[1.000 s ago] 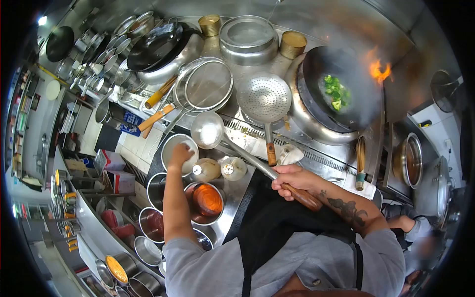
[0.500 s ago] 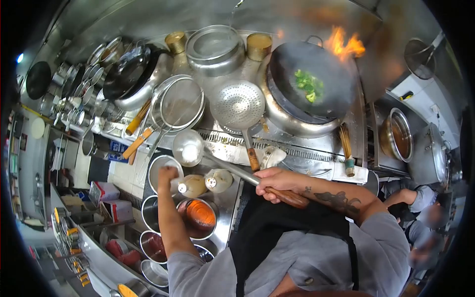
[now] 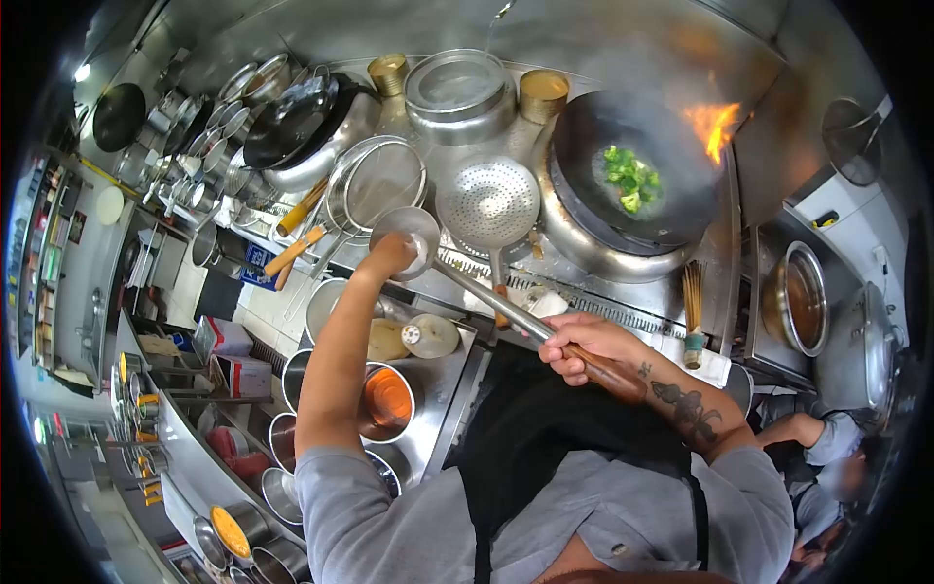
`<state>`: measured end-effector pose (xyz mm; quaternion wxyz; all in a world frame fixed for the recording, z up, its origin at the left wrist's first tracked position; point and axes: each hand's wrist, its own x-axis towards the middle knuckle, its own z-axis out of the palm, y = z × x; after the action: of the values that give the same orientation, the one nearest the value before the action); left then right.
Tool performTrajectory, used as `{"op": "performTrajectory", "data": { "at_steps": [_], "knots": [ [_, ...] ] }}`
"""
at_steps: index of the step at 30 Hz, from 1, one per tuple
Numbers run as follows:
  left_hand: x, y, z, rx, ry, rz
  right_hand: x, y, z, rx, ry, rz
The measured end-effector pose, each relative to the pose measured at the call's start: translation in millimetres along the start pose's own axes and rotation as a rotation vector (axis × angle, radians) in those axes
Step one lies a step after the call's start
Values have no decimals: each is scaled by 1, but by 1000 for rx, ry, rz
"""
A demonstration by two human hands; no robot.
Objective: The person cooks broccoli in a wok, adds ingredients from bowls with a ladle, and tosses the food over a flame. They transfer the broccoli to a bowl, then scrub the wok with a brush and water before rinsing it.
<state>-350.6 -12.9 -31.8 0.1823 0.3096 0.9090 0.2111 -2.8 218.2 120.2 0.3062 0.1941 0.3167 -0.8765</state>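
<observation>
My right hand (image 3: 589,347) is wrapped round the wooden handle of a long ladle (image 3: 491,305). The ladle's bowl points away to the left, above the pots, with something white in it. My left hand (image 3: 394,255) is over that bowl, fingers down and drawn together; whatever they hold is hidden. Beneath my left forearm stand two squeeze bottles (image 3: 431,336) and a pot of orange-red liquid (image 3: 388,396). Chopped green vegetables (image 3: 632,179) lie in a smoking wok (image 3: 584,131) on the burner, beyond my right hand.
Flames (image 3: 713,129) rise at the wok's right rim. A perforated strainer (image 3: 488,200) and a mesh sieve (image 3: 387,182) rest left of the wok. A bamboo brush (image 3: 693,307) stands at the stove's front edge. Another person (image 3: 822,438) is at the far right.
My left hand has moved from over a metal pot up to the ladle's bowl. My right hand still grips the ladle. The whole view has shifted slightly.
</observation>
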Motion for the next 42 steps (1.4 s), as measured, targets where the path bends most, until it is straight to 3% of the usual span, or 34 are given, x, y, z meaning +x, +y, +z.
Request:
{"op": "performTrajectory", "data": {
  "at_steps": [1,3,5,6,9,12,14,15,16,18,19,21,22,24,27,28,29,33,35,36,37,39,42],
  "knots": [
    [6,19,0,124,-68,9,-9,-3,-6,42,-28,-11],
    [20,57,-5,66,-161,-8,-27,-6,-27,81,-68,-22],
    [31,97,-8,-490,-24,-37,-48,-10,-54,236,-173,-85],
    [33,120,-10,-468,135,88,-62,-13,-64,247,-179,-119],
    [34,178,2,-588,228,126,-106,-21,-92,224,-92,-267],
    [50,177,64,-472,59,116,-145,-28,-124,104,115,-397],
    [36,188,112,-478,-21,7,-164,-32,-146,41,276,-481],
    [23,201,123,-550,-160,-59,-170,-34,-158,39,282,-493],
    [37,169,164,-353,-123,-40,-175,-36,-171,-18,373,-523],
    [1,198,162,-224,-207,-17,-180,-40,-190,-110,556,-566],
    [-16,208,158,-302,-229,16,-181,-42,-199,-109,560,-573],
    [-6,169,193,-71,-283,27,-181,-44,-217,-242,697,-562],
    [-16,181,189,-70,-285,32,-180,-43,-224,-240,702,-565],
    [-36,205,183,239,-339,33,-175,-42,-238,-353,743,-629],
    [-50,214,203,269,-352,-53,-170,-39,-253,-556,808,-650],
    [-55,207,217,305,-213,36,-170,-40,-251,-557,812,-653],
    [-53,199,226,306,-210,43,-169,-43,-249,-676,890,-677],
    [-45,179,226,58,-78,-2,-139,-51,-269,-850,1049,-692],
    [-49,182,208,-718,-79,-323,-109,-55,-270,-693,967,-707],
    [-52,185,203,-1105,-114,-309,-100,-58,-261,-545,873,-712],
    [-54,188,198,-1104,-117,-307,-99,-58,-253,-543,876,-713],
    [-61,195,184,-1223,-92,-251,-102,-58,-238,-421,700,-525],
    [-66,195,182,-1333,-15,-278,-138,-44,-242,-381,614,-490]
  ]
}}
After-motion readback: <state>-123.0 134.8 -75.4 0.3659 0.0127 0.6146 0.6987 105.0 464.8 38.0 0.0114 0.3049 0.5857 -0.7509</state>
